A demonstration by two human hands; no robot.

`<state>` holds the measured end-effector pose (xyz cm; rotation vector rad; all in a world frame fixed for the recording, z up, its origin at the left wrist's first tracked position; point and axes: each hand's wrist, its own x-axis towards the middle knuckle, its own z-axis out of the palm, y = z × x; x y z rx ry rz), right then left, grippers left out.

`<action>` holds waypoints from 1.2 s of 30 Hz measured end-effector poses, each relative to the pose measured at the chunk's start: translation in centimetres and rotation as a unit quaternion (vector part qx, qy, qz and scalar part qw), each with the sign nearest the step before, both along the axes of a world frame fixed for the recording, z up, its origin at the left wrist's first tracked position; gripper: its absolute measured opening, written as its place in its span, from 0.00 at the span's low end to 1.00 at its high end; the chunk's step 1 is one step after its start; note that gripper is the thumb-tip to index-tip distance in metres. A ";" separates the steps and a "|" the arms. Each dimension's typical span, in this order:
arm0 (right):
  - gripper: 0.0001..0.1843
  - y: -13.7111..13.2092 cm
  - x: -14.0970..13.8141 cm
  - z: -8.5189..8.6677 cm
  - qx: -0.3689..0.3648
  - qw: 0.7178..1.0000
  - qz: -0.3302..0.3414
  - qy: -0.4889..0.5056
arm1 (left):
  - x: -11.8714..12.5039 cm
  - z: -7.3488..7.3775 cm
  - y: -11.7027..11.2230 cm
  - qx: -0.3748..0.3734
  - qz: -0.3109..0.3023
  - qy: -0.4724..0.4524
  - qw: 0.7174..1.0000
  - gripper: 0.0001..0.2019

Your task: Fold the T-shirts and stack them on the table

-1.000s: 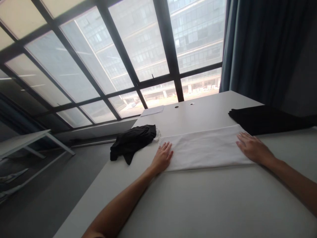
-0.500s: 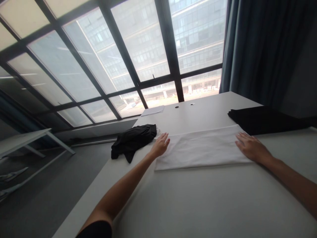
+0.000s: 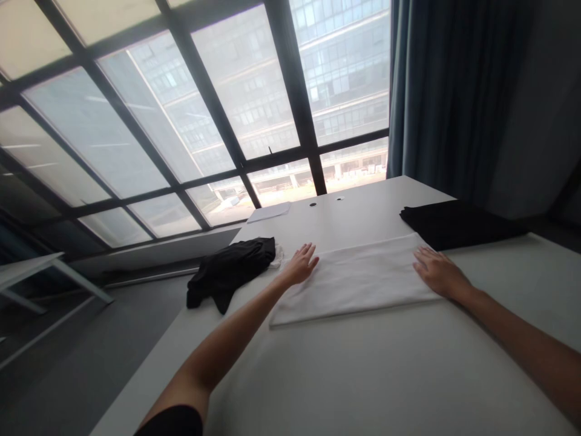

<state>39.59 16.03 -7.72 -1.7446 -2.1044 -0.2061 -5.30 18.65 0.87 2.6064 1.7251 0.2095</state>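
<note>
A white folded cloth [image 3: 358,275], smooth and roughly rectangular, lies flat on the white table [image 3: 363,375]. My left hand [image 3: 300,264] rests over its left part, palm down with fingers stretched out. At the cloth's right end my right hand [image 3: 439,272] lies flat, fingers extended. Neither hand grips anything. Whether the cloth is a garment I cannot tell. Just left of my left hand sits a crumpled black cloth [image 3: 233,269], with a bit of white fabric [image 3: 278,257] showing beside it.
Folded black fabric [image 3: 458,224] lies on the table at the right. Papers [image 3: 269,212] rest near the far left edge, close to two round table holes. A large window [image 3: 245,85] and a blue curtain [image 3: 422,91] stand behind; another table [image 3: 31,272] is at left.
My left hand has moved inward to the right over the white cloth, while my right hand stays at its right end. The view has turned slightly, shifting the scene left and down.
</note>
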 end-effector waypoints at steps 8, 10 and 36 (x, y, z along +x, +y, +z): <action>0.26 -0.1 -0.2 0.3 -0.003 1.000 -0.003 -0.006 | 6.8 -2.1 0.7 -0.029 -0.035 0.016 0.999 0.34; 0.26 -0.2 -0.2 0.5 -0.009 1.000 -0.008 -0.007 | 7.0 -2.5 0.7 -0.035 -0.032 0.023 0.999 0.34; 0.33 3.6 -13.5 4.5 -0.072 0.993 0.079 0.053 | 7.1 -3.5 -0.1 -0.015 -0.050 0.010 0.999 0.31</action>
